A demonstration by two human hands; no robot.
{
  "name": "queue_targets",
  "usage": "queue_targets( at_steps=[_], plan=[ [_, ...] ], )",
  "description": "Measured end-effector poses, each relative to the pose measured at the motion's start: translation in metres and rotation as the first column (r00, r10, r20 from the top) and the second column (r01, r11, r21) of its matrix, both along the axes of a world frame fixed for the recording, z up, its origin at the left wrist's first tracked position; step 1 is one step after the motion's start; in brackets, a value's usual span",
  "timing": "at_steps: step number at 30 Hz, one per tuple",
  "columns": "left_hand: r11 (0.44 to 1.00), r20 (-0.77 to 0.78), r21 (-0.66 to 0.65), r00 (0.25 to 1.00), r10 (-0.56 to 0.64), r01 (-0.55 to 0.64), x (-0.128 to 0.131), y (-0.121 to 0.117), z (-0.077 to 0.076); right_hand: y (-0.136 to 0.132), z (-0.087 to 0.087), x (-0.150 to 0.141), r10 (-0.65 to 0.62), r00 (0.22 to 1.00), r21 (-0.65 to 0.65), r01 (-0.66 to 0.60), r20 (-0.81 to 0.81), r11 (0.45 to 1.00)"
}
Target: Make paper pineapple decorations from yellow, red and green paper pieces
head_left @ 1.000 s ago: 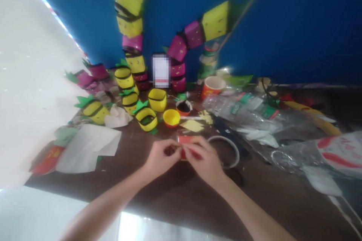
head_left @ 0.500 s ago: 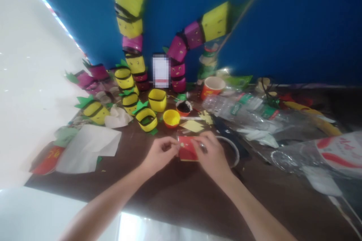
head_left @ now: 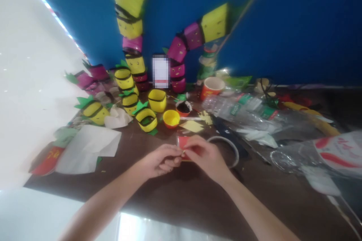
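Note:
My left hand and my right hand meet over a red paper card lying on the dark brown table. Both hands have their fingertips pinched together where they touch, just in front of the card. What sits between the fingertips is too small and blurred to name. The right hand covers most of the card. A clear plastic ring lies just right of the right hand.
Yellow and pink paper-wrapped cups with green leaves stand and stack against the blue wall. A yellow bowl, a red cup, crushed plastic bottles, white paper and plastic bags crowd the table.
The left hand moved right from the card's left edge to meet the right hand's fingertips. The right hand slid over the card, hiding more of it.

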State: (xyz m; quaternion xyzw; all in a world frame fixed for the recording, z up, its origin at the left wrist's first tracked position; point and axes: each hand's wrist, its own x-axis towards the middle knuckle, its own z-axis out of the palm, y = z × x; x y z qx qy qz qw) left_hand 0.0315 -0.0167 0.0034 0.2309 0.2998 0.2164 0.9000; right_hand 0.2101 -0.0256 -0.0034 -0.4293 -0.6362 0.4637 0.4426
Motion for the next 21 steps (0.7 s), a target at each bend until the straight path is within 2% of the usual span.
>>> queue_targets(
  at_steps=[5, 12, 21],
  plan=[
    [0.994, 0.095, -0.06, 0.991, -0.089, 0.095, -0.001, 0.0, -0.004, 0.0, -0.002, 0.0, 0.068, 0.996, -0.045, -0.07, -0.06, 0.997],
    [0.982, 0.203, -0.102, 0.97, -0.134, 0.157, -0.001, 0.0, -0.011, 0.0, -0.006, 0.001, 0.141, 0.981, -0.135, -0.159, -0.13, 0.978],
    [0.97, 0.236, -0.116, 0.955, -0.181, 0.213, -0.002, 0.001, -0.01, 0.0, 0.001, 0.0, 0.185, 0.959, -0.171, -0.224, -0.215, 0.959]
  ],
)
